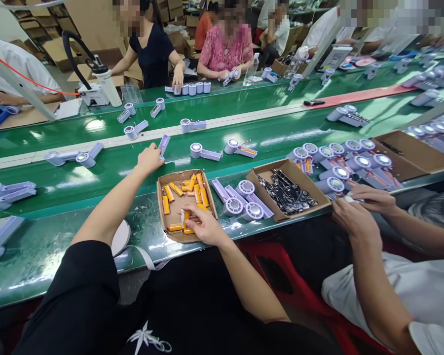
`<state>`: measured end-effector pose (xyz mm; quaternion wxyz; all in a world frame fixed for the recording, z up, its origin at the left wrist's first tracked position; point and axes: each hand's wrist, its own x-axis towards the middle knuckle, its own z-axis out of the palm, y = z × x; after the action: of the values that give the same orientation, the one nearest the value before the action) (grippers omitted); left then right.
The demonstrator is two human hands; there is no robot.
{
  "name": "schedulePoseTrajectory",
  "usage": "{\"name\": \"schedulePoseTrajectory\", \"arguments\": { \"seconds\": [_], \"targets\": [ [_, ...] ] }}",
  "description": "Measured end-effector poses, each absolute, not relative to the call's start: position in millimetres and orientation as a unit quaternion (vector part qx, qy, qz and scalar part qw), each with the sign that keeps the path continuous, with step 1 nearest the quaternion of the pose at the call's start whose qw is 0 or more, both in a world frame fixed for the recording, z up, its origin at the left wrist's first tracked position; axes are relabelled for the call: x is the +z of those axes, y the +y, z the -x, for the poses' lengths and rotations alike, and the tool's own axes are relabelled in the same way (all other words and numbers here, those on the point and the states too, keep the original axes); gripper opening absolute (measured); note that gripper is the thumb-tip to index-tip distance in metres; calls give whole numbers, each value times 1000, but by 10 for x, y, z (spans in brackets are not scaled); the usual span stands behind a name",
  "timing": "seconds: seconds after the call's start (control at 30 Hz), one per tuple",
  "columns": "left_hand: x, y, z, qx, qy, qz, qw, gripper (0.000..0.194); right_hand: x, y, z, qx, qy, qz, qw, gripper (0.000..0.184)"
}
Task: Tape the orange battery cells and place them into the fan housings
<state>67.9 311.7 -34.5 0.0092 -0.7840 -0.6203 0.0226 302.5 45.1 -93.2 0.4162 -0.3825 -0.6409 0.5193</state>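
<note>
Over the green conveyor, my left hand point(150, 160) grips a lavender handheld fan point(164, 145) by its handle; the hand hides the other end. My right hand point(205, 227) reaches into a shallow cardboard box point(163, 224), fingers closed on an orange cylindrical battery point(186, 222). Several more orange batteries point(176, 189) lie loose around it. Just right of the box rest several fan housings point(252, 211) with open handles. Beyond them a second cardboard box point(281, 215) holds a heap of black circuit boards point(284, 192).
A roll of white tape point(121, 237) sits near my left forearm. Fan units point(196, 150) are spread along the belt point(170, 175). To my right, a co-worker's hands point(355, 212) work close to more fans point(336, 172). Other people sit across the line.
</note>
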Motion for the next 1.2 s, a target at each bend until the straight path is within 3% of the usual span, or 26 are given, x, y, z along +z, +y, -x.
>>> {"name": "schedulePoseTrajectory", "arguments": {
  "seconds": [0.17, 0.33, 0.8, 1.2],
  "targets": [
    [-403, 3275, -693, 48, -612, 789, -28, 61, -922, 446, -3023, 520, -647, 374, 414, 46],
    [-469, 3230, -782, 69, -551, 831, -40, 44, -903, 444, -3016, 528, -642, 373, 411, 45],
    [-548, 3248, -690, 115, -505, 855, 1, 39, -925, 435, -3006, 465, -694, 423, 350, 46],
    [-658, 3434, -914, 107, -487, 866, -26, 30, -1209, 328, -3060, 471, -581, 400, 529, 41]
  ]
}}
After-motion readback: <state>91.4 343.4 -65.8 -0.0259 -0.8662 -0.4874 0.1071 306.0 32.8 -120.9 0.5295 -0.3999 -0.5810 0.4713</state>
